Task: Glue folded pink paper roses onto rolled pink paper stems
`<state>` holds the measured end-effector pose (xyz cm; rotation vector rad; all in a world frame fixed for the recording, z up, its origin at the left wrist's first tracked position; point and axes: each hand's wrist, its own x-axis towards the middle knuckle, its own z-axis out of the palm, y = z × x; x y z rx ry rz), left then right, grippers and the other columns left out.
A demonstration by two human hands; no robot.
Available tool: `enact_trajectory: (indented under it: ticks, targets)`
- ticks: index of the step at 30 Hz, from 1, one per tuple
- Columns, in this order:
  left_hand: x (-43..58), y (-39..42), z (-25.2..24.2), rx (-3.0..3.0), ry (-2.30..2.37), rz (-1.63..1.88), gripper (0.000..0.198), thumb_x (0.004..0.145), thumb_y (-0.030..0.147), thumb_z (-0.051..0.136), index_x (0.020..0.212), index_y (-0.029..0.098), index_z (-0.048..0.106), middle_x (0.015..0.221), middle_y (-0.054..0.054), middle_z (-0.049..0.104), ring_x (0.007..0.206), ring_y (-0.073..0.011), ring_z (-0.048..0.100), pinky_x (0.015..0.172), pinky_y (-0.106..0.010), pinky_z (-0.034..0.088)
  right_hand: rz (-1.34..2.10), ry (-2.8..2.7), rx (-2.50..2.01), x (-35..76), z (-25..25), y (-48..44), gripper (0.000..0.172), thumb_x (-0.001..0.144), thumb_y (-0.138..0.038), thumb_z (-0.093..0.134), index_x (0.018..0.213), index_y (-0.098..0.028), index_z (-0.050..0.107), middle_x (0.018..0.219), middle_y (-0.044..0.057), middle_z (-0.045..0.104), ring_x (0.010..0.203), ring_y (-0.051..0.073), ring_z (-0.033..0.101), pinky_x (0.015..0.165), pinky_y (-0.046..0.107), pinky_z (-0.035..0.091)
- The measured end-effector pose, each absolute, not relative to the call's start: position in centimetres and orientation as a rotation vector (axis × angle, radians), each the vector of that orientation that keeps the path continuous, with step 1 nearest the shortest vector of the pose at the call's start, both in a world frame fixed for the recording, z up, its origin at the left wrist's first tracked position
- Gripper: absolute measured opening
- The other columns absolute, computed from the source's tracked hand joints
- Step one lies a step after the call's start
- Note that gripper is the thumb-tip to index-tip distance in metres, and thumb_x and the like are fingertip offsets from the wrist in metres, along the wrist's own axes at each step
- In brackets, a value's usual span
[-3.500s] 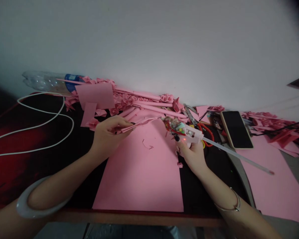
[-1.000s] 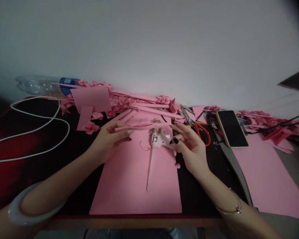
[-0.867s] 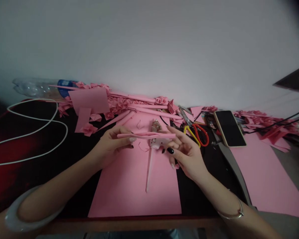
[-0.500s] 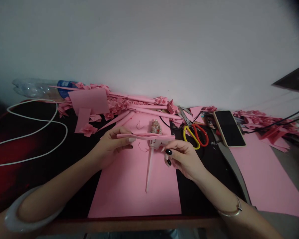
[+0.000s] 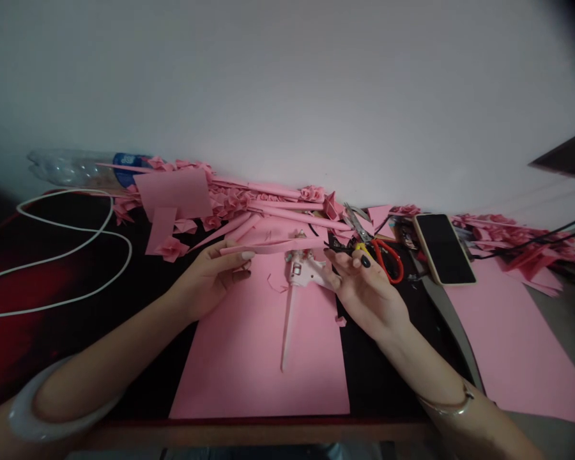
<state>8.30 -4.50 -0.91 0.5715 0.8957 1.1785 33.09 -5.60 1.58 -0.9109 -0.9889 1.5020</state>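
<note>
My left hand point(image 5: 214, 276) pinches the left end of a thin rolled pink paper stick point(image 5: 273, 246) held level above the desk. My right hand point(image 5: 364, 287) holds the stick's right end between thumb and fingers. Below them a white glue gun point(image 5: 301, 268) lies on a large pink paper sheet point(image 5: 249, 358), its glue stick point(image 5: 285, 332) pointing toward me.
Red and yellow scissors point(image 5: 386, 259) and a phone point(image 5: 444, 248) lie right of my hand. Pink paper roses and rolled sticks point(image 5: 268, 204) pile along the wall. A plastic bottle point(image 5: 81, 167) and a white cable point(image 5: 76, 249) are at left. Another pink sheet point(image 5: 512, 338) lies right.
My right hand laid the glue gun down on the pink sheet, then took the right end of the paper stick. Both hands have lifted the stick slightly away from me.
</note>
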Motion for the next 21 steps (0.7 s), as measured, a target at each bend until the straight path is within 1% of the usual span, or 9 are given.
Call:
enact_trajectory:
  ticks: [2,3,5,7,9,12,15,18,21]
  targets:
    - [8.3,-4.4,-0.9,0.554,0.910,1.201,0.015,0.060,0.012,0.078,0.061,0.017,0.064,0.062,0.002,0.060,0.055,-0.0073,0.057,0.050,-0.016,0.052,1.496,-0.976,-0.948,33.1,2.1,-5.7,0.030,0.066,-0.044,0.074,0.065,-0.025,0.050,0.058,-0.003,0.054,0.079,0.020,0.064,0.089,0.046,0.052]
    - [8.2,-4.3,-0.9,0.547,0.914,1.213,0.014,0.061,0.012,0.078,0.062,0.017,0.065,0.062,0.003,0.061,0.055,-0.0071,0.057,0.050,-0.015,0.051,1.501,-0.980,-0.971,33.1,2.3,-5.8,0.029,0.068,-0.044,0.072,0.065,-0.026,0.050,0.051,-0.006,0.045,0.064,0.017,0.060,0.083,0.043,0.055]
    - [8.1,-4.2,-0.9,0.533,0.914,1.234,0.012,0.062,0.013,0.077,0.064,0.017,0.066,0.062,0.003,0.061,0.054,-0.0064,0.056,0.049,-0.015,0.050,1.533,-0.993,-1.010,33.2,2.5,-6.0,0.025,0.075,-0.044,0.066,0.069,-0.026,0.050,0.044,-0.011,0.030,0.040,0.010,0.041,0.064,0.034,0.057]
    - [7.9,-4.0,-1.0,0.523,0.905,1.253,0.011,0.063,0.013,0.076,0.066,0.018,0.067,0.062,0.003,0.061,0.053,-0.0059,0.055,0.048,-0.015,0.049,1.572,-1.013,-1.011,33.3,2.4,-6.1,0.023,0.078,-0.044,0.063,0.072,-0.025,0.050,0.043,-0.012,0.026,0.034,0.007,0.023,0.044,0.025,0.048]
    - [7.7,-3.8,-1.1,0.509,0.887,1.271,0.010,0.064,0.013,0.076,0.068,0.018,0.068,0.062,0.003,0.060,0.053,-0.0056,0.055,0.049,-0.014,0.049,1.575,-1.071,-0.994,33.4,2.1,-6.3,0.025,0.080,-0.044,0.062,0.073,-0.023,0.052,0.043,-0.011,0.033,0.034,0.006,0.024,0.037,0.021,0.038]
    - [7.4,-3.6,-1.0,0.491,0.845,1.285,0.011,0.064,0.015,0.078,0.067,0.018,0.068,0.061,0.003,0.060,0.054,-0.0053,0.055,0.049,-0.013,0.049,1.432,-1.321,-1.048,33.4,1.7,-6.5,0.022,0.084,-0.040,0.060,0.075,-0.020,0.059,0.049,-0.006,0.048,0.041,0.009,0.042,0.041,0.022,0.038]
    - [7.2,-3.5,-1.0,0.497,0.824,1.289,0.012,0.064,0.016,0.078,0.068,0.019,0.067,0.061,0.004,0.060,0.053,-0.0050,0.055,0.048,-0.014,0.048,1.102,-1.773,-1.089,32.8,2.0,-6.6,0.017,0.088,-0.029,0.056,0.081,-0.019,0.067,0.068,0.002,0.063,0.059,0.013,0.056,0.055,0.027,0.045]
    - [7.1,-3.4,-1.0,0.489,0.819,1.303,0.011,0.064,0.016,0.076,0.068,0.020,0.067,0.062,0.004,0.061,0.053,-0.0053,0.055,0.048,-0.014,0.048,0.763,-2.156,-0.918,31.2,2.5,-6.4,0.015,0.089,-0.020,0.054,0.088,-0.018,0.070,0.082,0.006,0.067,0.078,0.018,0.060,0.073,0.033,0.047]
    - [7.0,-3.4,-0.9,0.447,0.796,1.307,0.011,0.064,0.014,0.076,0.068,0.018,0.067,0.061,0.004,0.059,0.053,-0.0047,0.055,0.048,-0.012,0.048,0.522,-2.365,-0.832,29.2,2.4,-5.6,0.016,0.089,-0.019,0.054,0.089,-0.019,0.071,0.083,0.006,0.064,0.080,0.019,0.057,0.078,0.036,0.045]
